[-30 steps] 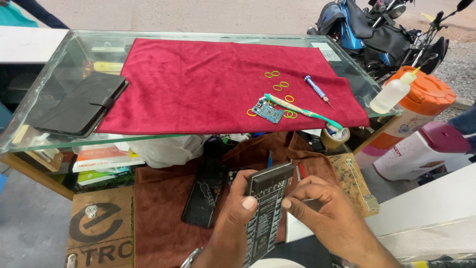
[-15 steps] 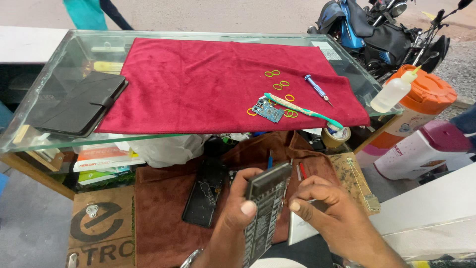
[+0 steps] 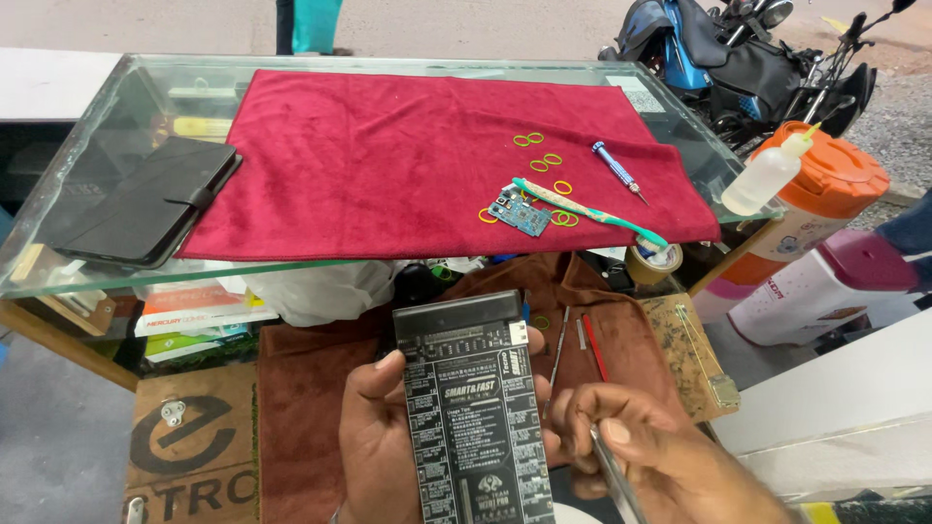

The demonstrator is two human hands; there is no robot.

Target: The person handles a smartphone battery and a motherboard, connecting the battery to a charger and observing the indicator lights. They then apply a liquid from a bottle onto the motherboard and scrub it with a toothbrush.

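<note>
My left hand (image 3: 374, 442) grips a black rectangular circuit board panel (image 3: 473, 408) covered in small white print, held upright below the glass counter. Just right of it, my right hand (image 3: 660, 451) pinches thin metal tweezers (image 3: 612, 475), their tip near the panel's lower right edge. On the red cloth (image 3: 388, 155) over the glass counter (image 3: 87, 165) lie a small blue circuit board (image 3: 517, 213), a green toothbrush (image 3: 592, 211), a blue screwdriver (image 3: 617, 173) and several yellow rubber rings (image 3: 540, 160).
A black wallet case (image 3: 146, 202) lies at the counter's left. A squeeze bottle (image 3: 765, 175) stands at its right edge by an orange-lidded jug (image 3: 825, 194). Below are a brown cloth (image 3: 311, 408), tape roll (image 3: 646, 262), loose tools (image 3: 582, 344), stacked books (image 3: 194, 315). A motorbike (image 3: 738, 58) stands behind.
My left hand has raised the black panel closer and more upright. My right hand has slid off its edge and now holds tweezers lower right. A person passed behind the counter.
</note>
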